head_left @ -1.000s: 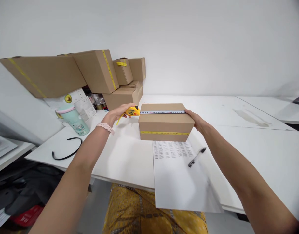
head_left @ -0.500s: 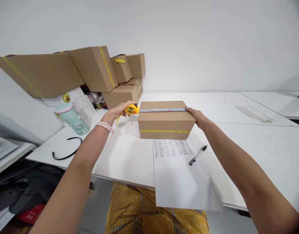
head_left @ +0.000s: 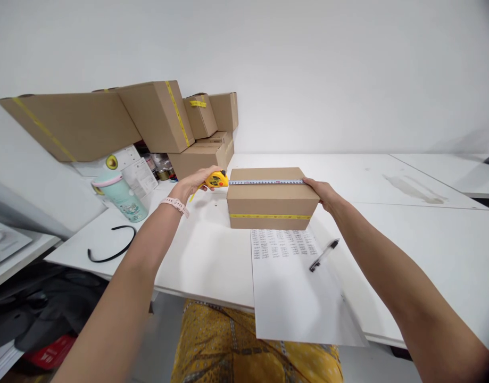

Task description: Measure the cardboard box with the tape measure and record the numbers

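A brown cardboard box (head_left: 268, 205) with a yellow strip along its front side sits on the white table. My left hand (head_left: 196, 181) is closed around a yellow tape measure (head_left: 217, 180) at the box's left edge. From its case the metal blade (head_left: 264, 182) runs straight across the box's top to the right edge. There my right hand (head_left: 322, 192) pinches the blade's end against the box's corner, thumb on top and the other fingers partly hidden behind the side.
Before the box lies a paper sheet (head_left: 296, 298) with rows of writing, a pen (head_left: 324, 255) on it. Several cardboard boxes (head_left: 148, 117) are stacked at the back left. A mint tumbler (head_left: 122, 197) and a black headband (head_left: 112, 255) are on the table's left.
Both hands hold the tape across the box as before. The view has shifted slightly, so everything appears a little lower.
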Demonstrator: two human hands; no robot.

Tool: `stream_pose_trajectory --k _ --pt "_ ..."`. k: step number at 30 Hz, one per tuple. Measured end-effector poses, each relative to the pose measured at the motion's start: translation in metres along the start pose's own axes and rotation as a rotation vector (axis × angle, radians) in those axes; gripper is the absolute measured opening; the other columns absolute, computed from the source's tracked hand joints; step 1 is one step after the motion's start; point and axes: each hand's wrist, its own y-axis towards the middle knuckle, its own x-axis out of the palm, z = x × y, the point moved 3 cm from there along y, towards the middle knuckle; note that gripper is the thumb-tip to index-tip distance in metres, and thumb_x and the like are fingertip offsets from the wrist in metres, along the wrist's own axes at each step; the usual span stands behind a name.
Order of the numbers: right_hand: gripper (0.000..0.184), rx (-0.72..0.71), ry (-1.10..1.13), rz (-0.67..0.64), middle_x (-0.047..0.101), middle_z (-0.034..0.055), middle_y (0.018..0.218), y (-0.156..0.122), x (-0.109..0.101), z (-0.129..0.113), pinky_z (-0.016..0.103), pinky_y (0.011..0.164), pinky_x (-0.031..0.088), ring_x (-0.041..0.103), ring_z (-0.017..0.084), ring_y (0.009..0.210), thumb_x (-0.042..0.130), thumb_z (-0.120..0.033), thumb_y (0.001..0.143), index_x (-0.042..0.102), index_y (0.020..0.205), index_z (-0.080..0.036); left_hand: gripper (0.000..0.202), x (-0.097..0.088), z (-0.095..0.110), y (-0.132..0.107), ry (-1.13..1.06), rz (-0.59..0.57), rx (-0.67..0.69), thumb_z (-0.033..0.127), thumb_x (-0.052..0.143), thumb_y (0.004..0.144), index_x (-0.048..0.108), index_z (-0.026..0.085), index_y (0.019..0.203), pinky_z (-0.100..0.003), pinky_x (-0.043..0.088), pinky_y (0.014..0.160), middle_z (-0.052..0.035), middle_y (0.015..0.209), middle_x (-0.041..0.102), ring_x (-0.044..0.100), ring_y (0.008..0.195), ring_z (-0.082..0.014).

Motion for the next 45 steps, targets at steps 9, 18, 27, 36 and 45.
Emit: stream_pose_trajectory --k 9,18,27,36,45 --pt "0.034 -0.126 -0.106 0.148 0.062 0.0050 0.068 0.001 -0.007 -0.010 0.031 0.063 0.046 0.054 0.017 0.067 0.080 -0.038 0.081 0.059 0.061 -0.020 0.047 0.000 0.015 -0.019 0.014 0.058 0.086 0.059 0.069 0.073 0.074 0.018 0.094 -0.025 0.038 0.051 -0.0090 0.094 0.076 0.062 0.061 -0.0153" --pt "0.032 -0.416 -0.064 -0.072 0.066 0.0025 0.079 -0.022 -0.005 -0.037 0.028 0.071 0.045 0.056 0.015 0.075 0.071 -0.050 0.087 0.070 0.078 -0.020 0.065 0.127 -0.026 -0.192 -0.470 -0.686 -0.113 0.053 0.084 0.070 0.054 0.026 0.122 -0.028 0.054 0.050 -0.0090 0.108 0.068 0.073 0.072 -0.0216" --pt "0.031 -0.444 -0.254 -0.272 0.064 0.0053 0.077 0.003 0.056 -0.086 0.031 0.064 0.046 0.054 0.019 0.073 0.071 -0.053 0.087 0.067 0.076 -0.024 0.054 0.216 0.018 -0.185 -0.880 -0.406 0.002 0.063 0.077 0.072 0.055 0.022 0.099 -0.027 0.055 0.044 -0.0071 0.102 0.064 0.073 0.066 -0.0196" --pt "0.024 -0.373 -0.376 -0.142 0.063 0.0048 0.071 0.034 0.080 -0.078 0.038 0.085 0.047 0.058 0.024 0.090 0.073 -0.037 0.081 0.059 0.067 -0.023 0.054 0.211 0.030 -0.157 -0.857 -0.383 -0.011 0.067 0.073 0.072 0.061 0.019 0.093 -0.026 0.054 0.044 -0.0049 0.093 0.062 0.071 0.062 -0.0179" --pt "0.021 -0.372 -0.574 -0.123 0.070 0.0103 0.089 0.016 0.072 -0.080 0.052 0.088 0.047 0.058 0.033 0.100 0.067 -0.044 0.085 0.062 0.080 -0.024 0.056 0.219 0.033 -0.165 -0.899 -0.340 -0.038 0.066 0.072 0.074 0.061 0.016 0.097 -0.023 0.054 0.045 -0.0044 0.097 0.062 0.073 0.064 -0.0191"
